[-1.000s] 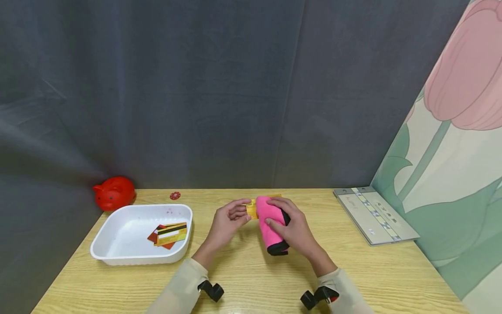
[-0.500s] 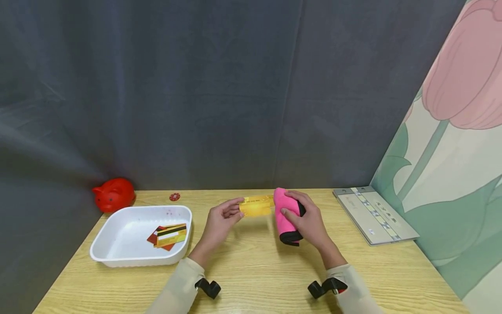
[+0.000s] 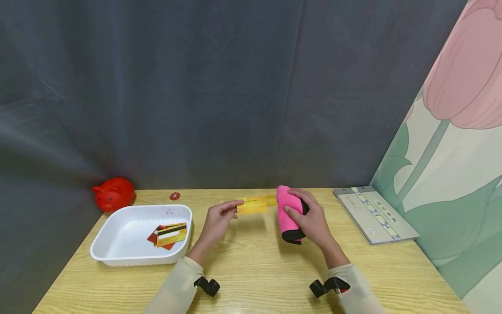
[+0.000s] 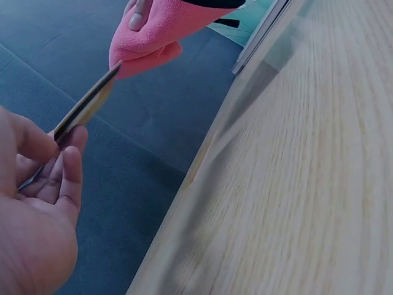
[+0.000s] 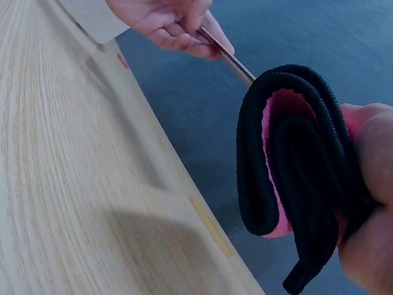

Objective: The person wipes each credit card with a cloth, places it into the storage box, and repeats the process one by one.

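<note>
My left hand (image 3: 215, 220) pinches a yellow bank card (image 3: 252, 206) by its left end, fingers and thumb on its two faces. The card is held above the table and appears edge-on in both wrist views. My right hand (image 3: 310, 218) grips a folded pink cloth (image 3: 288, 213) with black edging, thumb on the near side. In the right wrist view the folded black edge (image 5: 252, 160) faces the camera. Just right of the card, the cloth stands apart from it in the head view. Behind the held card, a second yellow card (image 3: 271, 200) lies by the table's back edge.
A white plastic tray (image 3: 117, 260) at left holds several red and gold cards (image 3: 171, 234). Behind it are a red piggy bank (image 3: 114, 194) and a red poker chip (image 3: 174, 196). A grey album-like book (image 3: 374, 216) lies at right, against the flower-patterned wall (image 3: 455, 183).
My right hand has moved right and slightly back with the cloth, off the card. Carrying the card, my left hand has shifted a little left, and more of the card shows.
</note>
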A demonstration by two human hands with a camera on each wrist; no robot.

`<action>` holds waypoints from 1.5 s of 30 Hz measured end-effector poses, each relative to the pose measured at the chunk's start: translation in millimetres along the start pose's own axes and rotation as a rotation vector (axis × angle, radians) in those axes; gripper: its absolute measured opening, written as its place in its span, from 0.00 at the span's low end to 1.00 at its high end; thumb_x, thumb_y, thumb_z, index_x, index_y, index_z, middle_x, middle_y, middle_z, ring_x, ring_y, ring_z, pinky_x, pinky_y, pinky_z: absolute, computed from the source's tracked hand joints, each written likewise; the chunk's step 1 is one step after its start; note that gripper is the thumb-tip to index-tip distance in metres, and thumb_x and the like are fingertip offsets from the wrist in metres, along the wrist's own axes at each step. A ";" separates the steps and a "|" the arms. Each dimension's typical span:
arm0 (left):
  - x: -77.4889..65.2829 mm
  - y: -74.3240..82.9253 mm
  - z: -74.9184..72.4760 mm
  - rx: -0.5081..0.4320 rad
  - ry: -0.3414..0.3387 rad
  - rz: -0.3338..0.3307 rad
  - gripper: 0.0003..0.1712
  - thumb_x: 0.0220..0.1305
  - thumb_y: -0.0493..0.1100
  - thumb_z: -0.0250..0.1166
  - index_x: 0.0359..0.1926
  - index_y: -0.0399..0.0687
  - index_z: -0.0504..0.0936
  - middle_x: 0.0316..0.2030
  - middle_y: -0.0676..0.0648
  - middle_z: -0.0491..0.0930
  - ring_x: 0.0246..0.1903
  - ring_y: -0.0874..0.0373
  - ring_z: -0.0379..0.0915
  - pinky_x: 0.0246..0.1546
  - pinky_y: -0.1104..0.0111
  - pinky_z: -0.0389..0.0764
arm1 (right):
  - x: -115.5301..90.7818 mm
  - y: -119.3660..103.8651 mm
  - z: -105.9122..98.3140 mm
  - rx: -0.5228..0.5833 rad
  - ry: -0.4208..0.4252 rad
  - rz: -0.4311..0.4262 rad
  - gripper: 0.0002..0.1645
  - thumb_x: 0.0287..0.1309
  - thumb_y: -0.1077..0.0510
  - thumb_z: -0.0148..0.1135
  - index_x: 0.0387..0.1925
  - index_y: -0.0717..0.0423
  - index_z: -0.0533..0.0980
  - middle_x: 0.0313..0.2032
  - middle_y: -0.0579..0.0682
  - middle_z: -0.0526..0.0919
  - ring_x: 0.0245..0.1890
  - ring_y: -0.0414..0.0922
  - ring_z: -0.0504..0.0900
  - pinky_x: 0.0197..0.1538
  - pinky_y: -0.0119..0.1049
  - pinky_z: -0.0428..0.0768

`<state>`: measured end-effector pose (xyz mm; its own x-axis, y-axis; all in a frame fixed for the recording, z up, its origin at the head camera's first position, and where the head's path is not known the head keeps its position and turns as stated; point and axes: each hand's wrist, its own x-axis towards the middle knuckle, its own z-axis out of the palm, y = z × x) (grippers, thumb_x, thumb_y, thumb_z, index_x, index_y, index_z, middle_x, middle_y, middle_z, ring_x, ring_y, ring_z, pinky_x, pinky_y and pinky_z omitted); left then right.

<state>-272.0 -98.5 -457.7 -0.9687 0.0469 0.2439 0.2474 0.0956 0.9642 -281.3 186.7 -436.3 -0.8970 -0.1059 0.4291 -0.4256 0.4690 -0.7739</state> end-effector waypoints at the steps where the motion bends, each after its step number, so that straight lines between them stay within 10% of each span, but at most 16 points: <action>1: -0.2 -0.3 0.1 -0.002 -0.005 0.002 0.18 0.70 0.28 0.60 0.56 0.42 0.87 0.55 0.39 0.85 0.43 0.61 0.81 0.48 0.64 0.87 | -0.1 -0.1 -0.3 0.003 0.001 0.000 0.30 0.60 0.57 0.75 0.64 0.47 0.78 0.66 0.55 0.77 0.62 0.55 0.77 0.58 0.49 0.78; 16: -1.2 2.7 1.5 -0.060 0.013 0.007 0.12 0.71 0.36 0.66 0.52 0.37 0.88 0.42 0.37 0.90 0.35 0.63 0.88 0.41 0.65 0.88 | -0.2 0.3 -2.7 -0.005 -0.012 0.008 0.31 0.60 0.56 0.74 0.65 0.46 0.77 0.67 0.55 0.76 0.63 0.55 0.76 0.58 0.51 0.78; 25: -2.2 4.1 0.4 -0.003 0.092 -0.001 0.13 0.64 0.43 0.74 0.46 0.40 0.91 0.31 0.44 0.87 0.26 0.64 0.75 0.26 0.73 0.75 | -2.5 -1.6 -3.5 0.008 -0.019 0.011 0.30 0.62 0.54 0.73 0.65 0.47 0.77 0.67 0.55 0.76 0.63 0.57 0.76 0.58 0.52 0.79; 34: 0.1 4.5 -1.2 0.038 0.155 -0.039 0.16 0.63 0.43 0.75 0.49 0.40 0.90 0.50 0.42 0.89 0.44 0.64 0.85 0.44 0.77 0.83 | -0.7 -1.3 -2.3 -0.002 -0.022 0.008 0.30 0.62 0.54 0.74 0.65 0.47 0.77 0.67 0.56 0.76 0.63 0.57 0.76 0.59 0.53 0.78; 45: 0.1 5.0 -0.6 -0.036 0.154 -0.001 0.14 0.66 0.37 0.72 0.51 0.44 0.83 0.37 0.37 0.90 0.33 0.62 0.84 0.36 0.74 0.81 | -2.8 -0.8 -1.2 0.008 -0.019 0.014 0.30 0.62 0.55 0.74 0.65 0.46 0.78 0.67 0.55 0.76 0.63 0.56 0.76 0.59 0.53 0.78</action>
<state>-270.8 -98.7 -452.8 -0.9615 -0.1064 0.2534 0.2482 0.0597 0.9669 -278.2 187.7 -436.3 -0.9050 -0.1165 0.4091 -0.4138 0.4634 -0.7836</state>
